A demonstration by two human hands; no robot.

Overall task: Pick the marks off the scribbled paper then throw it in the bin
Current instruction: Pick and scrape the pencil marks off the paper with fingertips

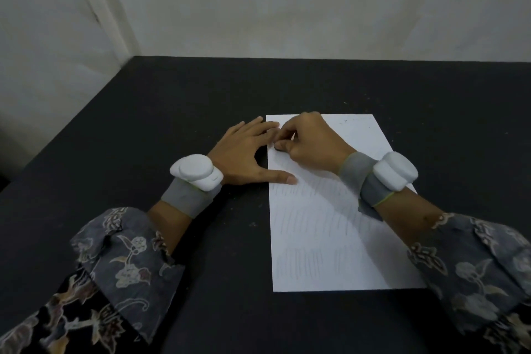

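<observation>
Paper [324,224], faintly pencil-scribbled, lies flat on the black table [178,112] under both our hands. We see the left hand [244,152] spread flat, fingers straight, its thumb and fingertips pressing the sheet's left edge. Just beside it, the right hand [310,144] curls over the sheet's upper part, pinching a small dark object [278,148] we cannot identify, touching the paper.
</observation>
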